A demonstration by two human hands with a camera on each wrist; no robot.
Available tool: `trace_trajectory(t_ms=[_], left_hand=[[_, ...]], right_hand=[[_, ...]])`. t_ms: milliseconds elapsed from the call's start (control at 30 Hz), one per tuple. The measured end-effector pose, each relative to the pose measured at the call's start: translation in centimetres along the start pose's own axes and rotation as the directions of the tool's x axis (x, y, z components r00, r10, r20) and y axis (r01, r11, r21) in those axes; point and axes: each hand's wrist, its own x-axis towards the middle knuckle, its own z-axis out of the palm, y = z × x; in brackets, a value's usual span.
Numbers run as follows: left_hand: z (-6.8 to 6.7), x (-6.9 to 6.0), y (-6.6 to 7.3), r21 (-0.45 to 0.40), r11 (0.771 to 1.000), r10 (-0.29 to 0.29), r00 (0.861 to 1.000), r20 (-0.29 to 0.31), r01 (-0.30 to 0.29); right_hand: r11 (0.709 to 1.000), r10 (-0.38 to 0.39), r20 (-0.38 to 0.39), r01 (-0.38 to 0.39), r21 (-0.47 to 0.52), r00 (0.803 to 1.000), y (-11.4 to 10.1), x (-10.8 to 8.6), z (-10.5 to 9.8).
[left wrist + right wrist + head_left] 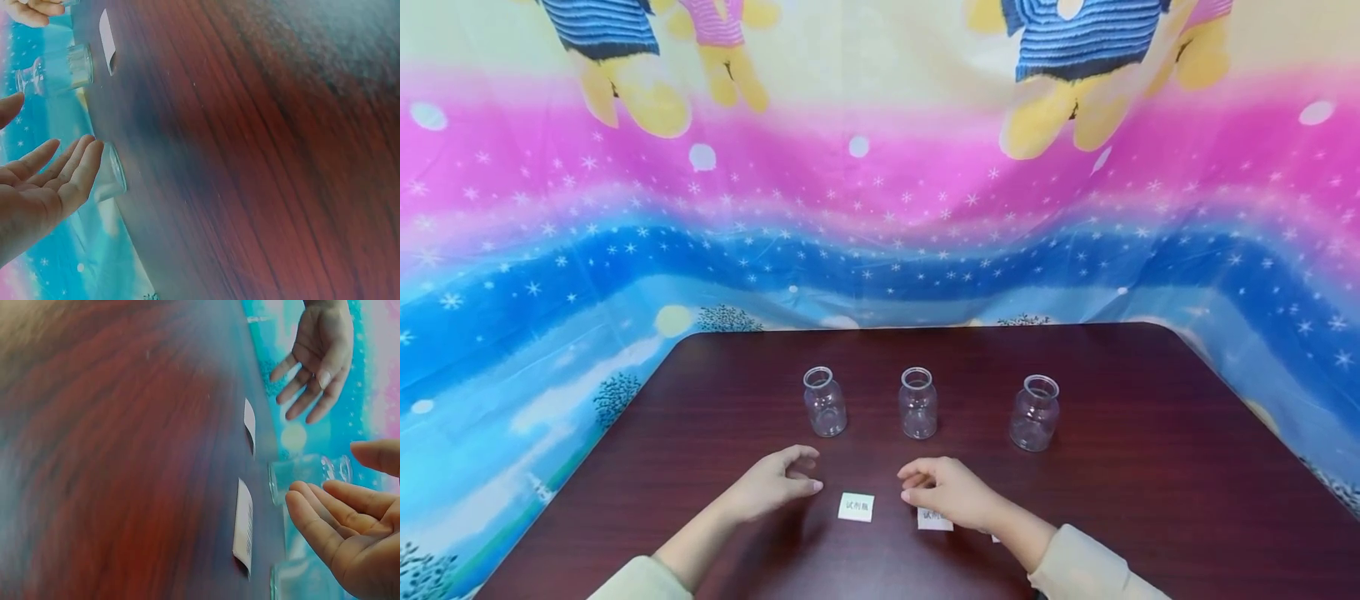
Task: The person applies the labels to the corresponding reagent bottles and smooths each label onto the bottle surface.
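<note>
Three clear glass jars without lids, left point(826, 410), middle point(918, 410) and right point(1034, 419), stand upright in a row on the dark wooden table. My left hand point(771, 483) hovers in front of the left jar, fingers loosely bent and holding nothing. A white paper label point(856, 507) with printed characters lies between my hands. Over a second label point(936, 523) is my right hand point(953, 492), fingers relaxed, partly covering it in the head view. In the right wrist view that hand point(356, 534) holds nothing. A third white piece point(996, 538) is mostly hidden by my right wrist.
The reddish-brown table point(700, 417) has rounded far corners. Behind it and along its sides hangs a colourful cloth point(865, 192) with snowflakes and cartoon figures. In the right wrist view, two labels point(244, 525) have slightly curled edges.
</note>
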Motion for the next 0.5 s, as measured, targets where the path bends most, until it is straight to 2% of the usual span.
trace_trajectory(t_ms=[100,233,500], left_hand=[[0.2,0.2,-0.1,-0.049,0.998,-0.031,0.999,0.034,0.032],[0.4,0.4,-0.2,-0.125,0.988,-0.080,0.995,0.059,0.087],[1.1,0.8,-0.4,-0.228,0.965,-0.110,0.989,0.098,0.130]], right_hand=[[0.990,0.042,-0.005,-0.041,0.135,0.999,0.0,0.3,0.9],[0.955,0.093,-0.002,-0.089,0.283,0.996,0.0,0.8,1.8],[0.919,0.157,-0.005,-0.144,0.367,0.988,-0.5,1.4,2.4]])
